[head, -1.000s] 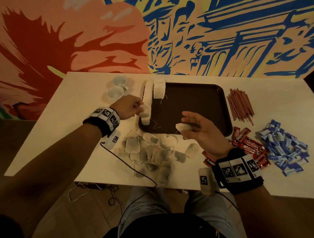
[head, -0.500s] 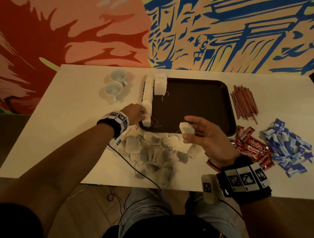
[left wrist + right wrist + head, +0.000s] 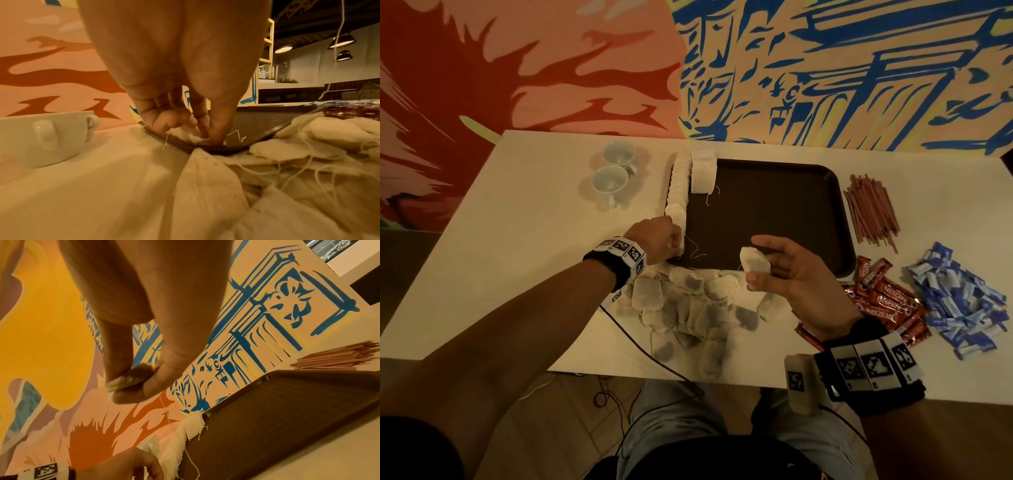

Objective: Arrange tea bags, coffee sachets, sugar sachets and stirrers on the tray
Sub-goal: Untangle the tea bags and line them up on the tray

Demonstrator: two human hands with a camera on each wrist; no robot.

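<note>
Left hand (image 3: pixel 659 236) sits at the near-left corner of the dark tray (image 3: pixel 774 212), fingertips (image 3: pixel 213 138) pinching what appears to be the last tea bag in the row (image 3: pixel 677 192) along the tray's left edge. Right hand (image 3: pixel 794 277) hovers over the near rim, grip pinching a single tea bag (image 3: pixel 755 264). Loose tea bags (image 3: pixel 688 305) lie heaped on the surface (image 3: pixel 517 240) just before the tray.

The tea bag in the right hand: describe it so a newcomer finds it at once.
Start at the dark tray. Above its near edge, the right hand pinches one tea bag. Unlike the loose pile on the table below, it is lifted clear.
</note>
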